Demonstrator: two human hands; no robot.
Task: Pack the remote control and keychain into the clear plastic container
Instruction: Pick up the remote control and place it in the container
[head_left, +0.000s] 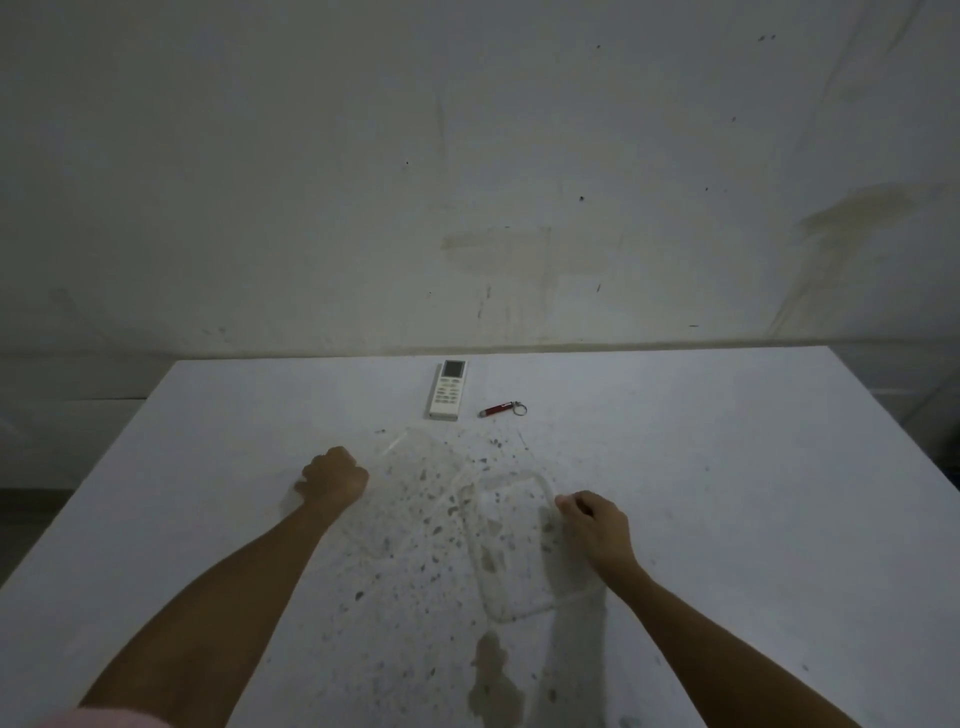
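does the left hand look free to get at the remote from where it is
Probably yes: the left hand is a fist resting on the table, holding nothing visible, and bare tabletop lies between it and the remote.

You have a white table (701, 467) in front of you, its top speckled with dark spots and flecks through the middle and marked by a brownish stain (493, 686) near your edge. At the far edge lies a white remote control (448, 389), lengthwise away from you, screen end farthest. Just to its right, apart from it, lies a red keychain (503, 410) with its ring pointing right. Nearer you sit two clear plastic pieces: a container part (415, 483) at centre and another (524, 551) to its right, overlapping or touching it; you cannot tell which is the lid.
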